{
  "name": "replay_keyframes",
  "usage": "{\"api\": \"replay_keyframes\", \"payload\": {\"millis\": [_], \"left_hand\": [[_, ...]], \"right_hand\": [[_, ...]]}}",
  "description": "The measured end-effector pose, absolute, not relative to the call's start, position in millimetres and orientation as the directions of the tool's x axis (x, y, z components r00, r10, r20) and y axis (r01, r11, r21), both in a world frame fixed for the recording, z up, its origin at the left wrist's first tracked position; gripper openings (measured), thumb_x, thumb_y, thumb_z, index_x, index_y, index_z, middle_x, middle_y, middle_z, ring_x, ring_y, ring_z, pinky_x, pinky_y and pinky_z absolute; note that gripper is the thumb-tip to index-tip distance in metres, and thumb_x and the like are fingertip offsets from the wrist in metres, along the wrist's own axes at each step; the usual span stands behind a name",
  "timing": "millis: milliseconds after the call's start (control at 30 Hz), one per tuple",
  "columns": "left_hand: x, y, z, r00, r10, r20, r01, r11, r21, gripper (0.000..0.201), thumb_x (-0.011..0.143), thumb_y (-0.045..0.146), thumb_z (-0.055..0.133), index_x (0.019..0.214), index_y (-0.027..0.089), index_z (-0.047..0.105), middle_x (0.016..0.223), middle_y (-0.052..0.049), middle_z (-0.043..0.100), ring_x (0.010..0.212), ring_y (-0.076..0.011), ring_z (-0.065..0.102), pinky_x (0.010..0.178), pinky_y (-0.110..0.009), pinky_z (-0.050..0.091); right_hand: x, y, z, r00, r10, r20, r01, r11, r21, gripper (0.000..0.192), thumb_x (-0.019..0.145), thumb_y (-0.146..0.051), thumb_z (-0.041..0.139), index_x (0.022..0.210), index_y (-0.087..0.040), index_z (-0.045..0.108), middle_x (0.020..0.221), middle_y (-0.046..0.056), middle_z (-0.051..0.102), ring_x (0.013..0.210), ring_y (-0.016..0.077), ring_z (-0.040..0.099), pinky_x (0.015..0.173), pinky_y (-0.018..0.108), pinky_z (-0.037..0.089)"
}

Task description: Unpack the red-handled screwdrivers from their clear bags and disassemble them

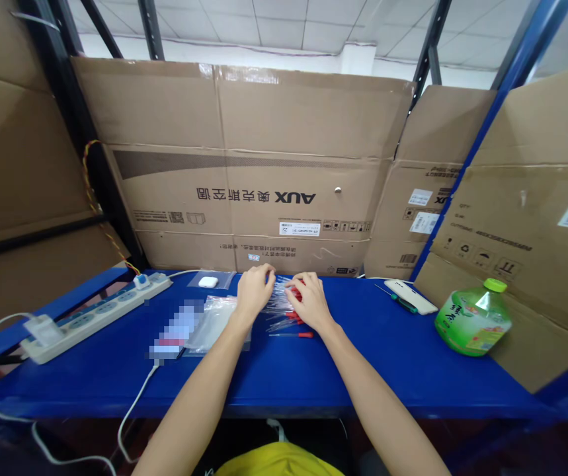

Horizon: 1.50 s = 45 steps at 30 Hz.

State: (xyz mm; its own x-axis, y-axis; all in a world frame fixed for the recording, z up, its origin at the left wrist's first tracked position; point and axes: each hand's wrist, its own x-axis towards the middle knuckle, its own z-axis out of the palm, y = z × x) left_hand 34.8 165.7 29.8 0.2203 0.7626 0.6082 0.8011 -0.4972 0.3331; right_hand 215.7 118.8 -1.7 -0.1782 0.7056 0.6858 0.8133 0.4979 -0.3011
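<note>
On the blue tabletop lies a pile of clear thin droppers with red bulbs (291,316), tips pointing left. One dropper (305,335) rests apart at the near side of the pile. My right hand (309,301) is curled over the red bulb ends, and red shows between its thumb and fingers. At the tip side is my left hand (254,291), its thumb and bent fingers apart with nothing visible between them. Clear plastic bags (211,324) lie left of my left forearm, partly covered by it.
A white power strip (102,311) and a pixelated phone (177,330) with a cable are at left. Behind them sits a white earbud case (208,282) on a small bag. To the right are a white phone-like object (410,296) and a green bottle (473,318). Cardboard (264,132) walls the back.
</note>
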Motion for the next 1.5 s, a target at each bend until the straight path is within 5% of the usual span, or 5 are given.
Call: {"api": "replay_keyframes", "payload": {"millis": [200,500,667,1033,1500], "left_hand": [[5.9,181.8,30.9,0.28,0.868,0.409,0.836,-0.43,0.341,0.021,0.091,0.035,0.056,0.099,0.024,0.072,0.094,-0.003,0.076,0.088,-0.0206,0.069,0.072,-0.026,0.046],[35.8,168.6,19.0,0.657,0.658,0.368,0.573,-0.753,0.323,0.019,0.092,0.035,0.058,0.1,0.023,0.072,0.091,-0.003,0.075,0.082,-0.0181,0.068,0.073,-0.025,0.045],[51.1,160.1,9.8,0.737,0.541,0.405,0.461,-0.84,0.284,0.012,0.091,0.031,0.061,0.098,0.024,0.068,0.108,-0.004,0.071,0.1,-0.0212,0.065,0.086,-0.029,0.047],[56.9,164.1,1.3,0.696,0.519,0.496,0.5,-0.846,0.183,0.024,0.103,0.031,0.04,0.105,0.019,0.061,0.11,-0.01,0.065,0.104,-0.0225,0.06,0.093,-0.035,0.048],[72.9,148.5,9.3,0.597,0.699,0.393,0.613,-0.714,0.339,0.04,0.107,0.039,0.028,0.103,0.02,0.063,0.097,-0.01,0.074,0.087,-0.0217,0.07,0.073,-0.027,0.045]], "right_hand": [[238.8,123.4,1.9,-0.227,0.794,0.564,0.833,0.458,-0.309,0.022,0.094,-0.042,0.063,0.084,-0.024,0.07,0.081,0.003,0.067,0.088,0.0209,0.053,0.081,0.034,0.034],[269.4,125.0,-1.8,-0.33,0.897,0.294,0.749,0.438,-0.498,0.019,0.071,-0.03,0.081,0.085,-0.023,0.07,0.066,-0.006,0.063,0.058,0.011,0.053,0.057,0.023,0.028],[266.0,125.2,-1.8,-0.319,0.887,0.333,0.71,0.457,-0.537,0.009,0.08,-0.029,0.071,0.077,-0.021,0.07,0.065,-0.003,0.065,0.057,0.0115,0.054,0.055,0.023,0.031],[255.4,124.3,6.6,-0.147,0.833,0.534,0.696,0.47,-0.542,0.016,0.093,-0.03,0.054,0.088,-0.022,0.067,0.074,0.002,0.072,0.064,0.0168,0.064,0.063,0.027,0.042],[230.2,138.5,-4.5,0.103,0.859,0.501,0.139,0.486,-0.863,0.029,0.09,-0.048,0.056,0.094,-0.027,0.036,0.059,-0.01,0.042,0.048,0.0115,0.04,0.049,0.022,0.032]]}}
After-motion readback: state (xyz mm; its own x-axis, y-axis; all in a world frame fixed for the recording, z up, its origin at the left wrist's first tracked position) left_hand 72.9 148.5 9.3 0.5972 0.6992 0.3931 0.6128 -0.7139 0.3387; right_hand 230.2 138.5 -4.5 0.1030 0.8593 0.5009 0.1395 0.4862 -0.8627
